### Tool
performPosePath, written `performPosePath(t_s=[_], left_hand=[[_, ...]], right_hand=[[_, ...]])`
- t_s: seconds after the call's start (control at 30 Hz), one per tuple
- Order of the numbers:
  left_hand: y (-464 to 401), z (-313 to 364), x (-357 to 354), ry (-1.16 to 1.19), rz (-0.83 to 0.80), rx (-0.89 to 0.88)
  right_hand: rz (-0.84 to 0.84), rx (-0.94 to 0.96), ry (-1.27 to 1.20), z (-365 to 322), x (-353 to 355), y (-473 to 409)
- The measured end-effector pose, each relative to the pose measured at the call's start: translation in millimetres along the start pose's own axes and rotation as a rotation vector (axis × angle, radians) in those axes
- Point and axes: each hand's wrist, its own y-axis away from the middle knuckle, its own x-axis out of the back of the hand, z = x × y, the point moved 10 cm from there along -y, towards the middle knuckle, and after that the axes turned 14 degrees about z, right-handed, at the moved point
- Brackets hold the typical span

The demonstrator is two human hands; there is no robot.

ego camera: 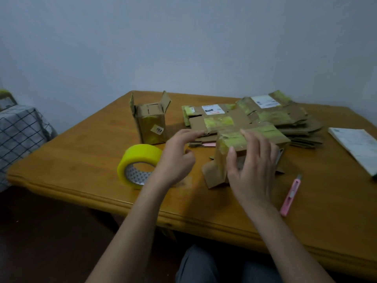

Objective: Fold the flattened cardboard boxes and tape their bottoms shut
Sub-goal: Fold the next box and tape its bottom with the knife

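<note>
one tape roll (140,165), one cutter (290,196), two folded boxes (151,121), two hands (252,168).

One head-worn wide-angle view looks forward and down from above the near edge of the bench (85,144), close over both forearms, with the wall (183,37) filling the upper half
</note>
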Motion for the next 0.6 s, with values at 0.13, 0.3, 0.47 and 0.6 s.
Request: performPosePath(t_s=[0.13, 0.3, 0.47, 0.6], left_hand=[[-4.6, 8.6, -63.5, 0.266, -0.218, 0.215], [11.0, 24.9, -88.1, 0.291, -0.286, 0.106], [40.4, 23.2, -87.7, 0.296, -0.306, 0.095], [43.1, 27.3, -84.9, 0.342, -0.307, 0.148]], right_hand=[[-0.359, -0.103, -0.075, 40.4, -24.3, 12.5], [-0.359, -0.121, -0.248, 75.8, 4.1, 1.3], [-0.459, -0.188, -0.407, 91.8, 7.5, -3.6], [-0.468, -0.141, -0.399, 89.8, 1.7, 1.3]])
